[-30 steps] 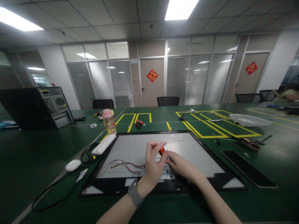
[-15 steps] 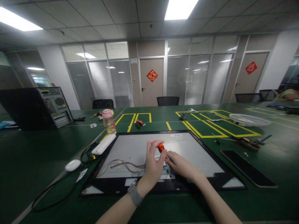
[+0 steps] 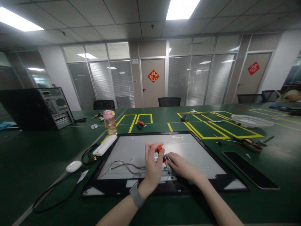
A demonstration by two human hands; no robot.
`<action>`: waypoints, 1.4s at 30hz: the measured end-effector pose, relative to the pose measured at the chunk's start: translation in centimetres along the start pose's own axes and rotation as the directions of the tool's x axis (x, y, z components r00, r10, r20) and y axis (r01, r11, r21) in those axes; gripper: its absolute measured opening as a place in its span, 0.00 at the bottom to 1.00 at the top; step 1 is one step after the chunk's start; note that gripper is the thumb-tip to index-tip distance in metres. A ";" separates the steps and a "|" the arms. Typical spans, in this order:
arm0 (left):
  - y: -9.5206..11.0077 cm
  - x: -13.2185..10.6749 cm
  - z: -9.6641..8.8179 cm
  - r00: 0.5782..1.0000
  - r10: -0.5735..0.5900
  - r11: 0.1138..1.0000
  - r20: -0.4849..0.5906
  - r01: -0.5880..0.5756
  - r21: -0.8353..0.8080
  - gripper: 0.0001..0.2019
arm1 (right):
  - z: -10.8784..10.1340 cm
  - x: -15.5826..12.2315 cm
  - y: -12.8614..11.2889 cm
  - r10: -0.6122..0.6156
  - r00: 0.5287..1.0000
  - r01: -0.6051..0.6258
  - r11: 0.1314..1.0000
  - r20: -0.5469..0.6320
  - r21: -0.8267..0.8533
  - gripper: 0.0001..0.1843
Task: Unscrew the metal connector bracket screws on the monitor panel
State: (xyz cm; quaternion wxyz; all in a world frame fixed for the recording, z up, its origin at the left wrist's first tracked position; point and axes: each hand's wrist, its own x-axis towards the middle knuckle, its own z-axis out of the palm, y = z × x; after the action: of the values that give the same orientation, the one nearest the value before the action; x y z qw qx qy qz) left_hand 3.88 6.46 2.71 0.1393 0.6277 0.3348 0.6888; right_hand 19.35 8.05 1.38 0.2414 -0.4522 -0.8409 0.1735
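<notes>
Two bare hands are working at the middle of a flat panel (image 3: 197, 157), its grey metal back lying up within a black border. Fingers of the left hand (image 3: 152, 164) are curling around the orange-and-black handle of a screwdriver (image 3: 164, 160), gripping it at a tilt, with its thin shaft slanting down toward the panel. Fingers of the right hand (image 3: 182, 164) are bending close beside that shaft; whether they are pinching anything is impossible to tell. Just below both sets of fingertips, small electronic parts (image 3: 166, 168) are showing, partly hidden. Thin coloured wires (image 3: 124, 162) are running across the panel to the left of the left fingers.

Beyond those fingers and to their left, a clear, patterned bottle (image 3: 110, 125) is standing upright under a pink lid; its contents are not distinguishable from the print. Farther left, a black computer case (image 3: 54, 106) is standing with a round fan grille and slots facing the hands; its inside is not showing. Well beyond the right fingers, to their right, a shallow white oval piece (image 3: 251, 121) is lying on the green table (image 3: 58, 144).
</notes>
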 end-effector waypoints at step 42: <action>0.0 0.0 -0.3 0.995 -0.073 0.992 0.065 0.079 -0.100 0.15 | 0.1 0.0 0.2 0.004 1.000 -0.004 1.000 0.004 -0.004 0.16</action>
State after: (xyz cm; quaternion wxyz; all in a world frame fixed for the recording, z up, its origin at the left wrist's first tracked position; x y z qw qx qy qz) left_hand 3.65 6.36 2.76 0.2075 0.6273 0.3183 0.6798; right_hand 19.46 8.12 1.14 0.2385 -0.4539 -0.8409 0.1730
